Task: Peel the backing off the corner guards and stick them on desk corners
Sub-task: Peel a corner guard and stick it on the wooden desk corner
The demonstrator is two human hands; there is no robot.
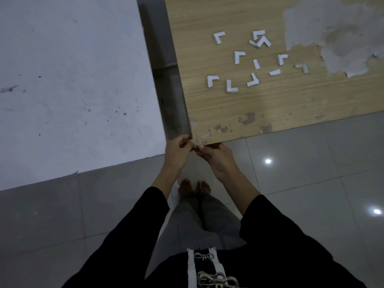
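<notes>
The left hand [178, 150] and right hand [216, 159] are pinching a translucent L-shaped corner guard [200, 143] against the near corner of the worn wood-grain desk [228, 104], where flaking laminate [247, 118] is probably threatening a weak, crooked bond.

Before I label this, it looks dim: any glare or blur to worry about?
Head view: dim, flat light; two lamp glints on the floor; the guard between left hand and right hand is dark and soft; loose guards on the desk read clearly.
</notes>
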